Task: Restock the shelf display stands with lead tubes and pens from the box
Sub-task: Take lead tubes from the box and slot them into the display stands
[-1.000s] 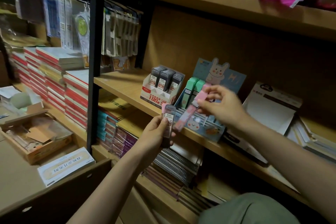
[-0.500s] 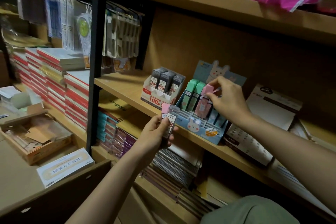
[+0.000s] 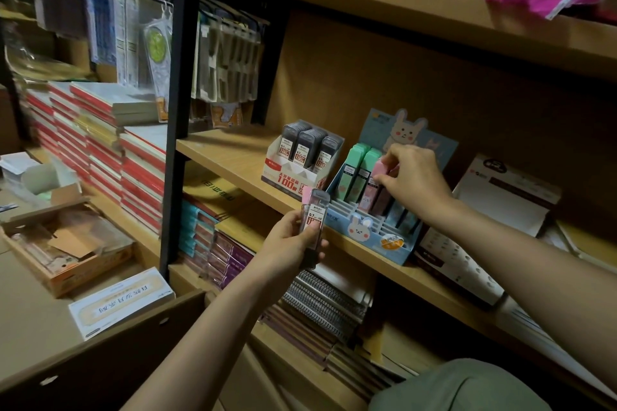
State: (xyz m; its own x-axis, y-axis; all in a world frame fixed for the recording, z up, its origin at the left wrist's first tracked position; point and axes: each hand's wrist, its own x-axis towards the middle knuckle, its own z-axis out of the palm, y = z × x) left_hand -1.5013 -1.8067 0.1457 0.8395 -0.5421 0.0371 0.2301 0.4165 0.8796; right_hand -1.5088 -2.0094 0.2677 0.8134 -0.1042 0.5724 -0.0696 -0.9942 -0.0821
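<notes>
Right hand: right hand [image 3: 414,177] up at the blue bunny stand [image 3: 374,227], fingers [image 3: 384,181] pinching the top of a pink tube [image 3: 375,183] seated in a back slot.
Left hand: left hand [image 3: 290,243] below the shelf edge [image 3: 364,253], fingers curled round a clear lead tube [image 3: 314,227] with a pink one behind it, both upright.
Bunny stand: two green tubes [image 3: 359,173] left of the pink one, darker tubes to its right; front slots show no tubes.
White stand: white stand [image 3: 297,170] just beside it, three dark lead tubes [image 3: 309,147] upright.
Tabletop: open cardboard box [image 3: 66,243] at left, card scraps inside.
</notes>
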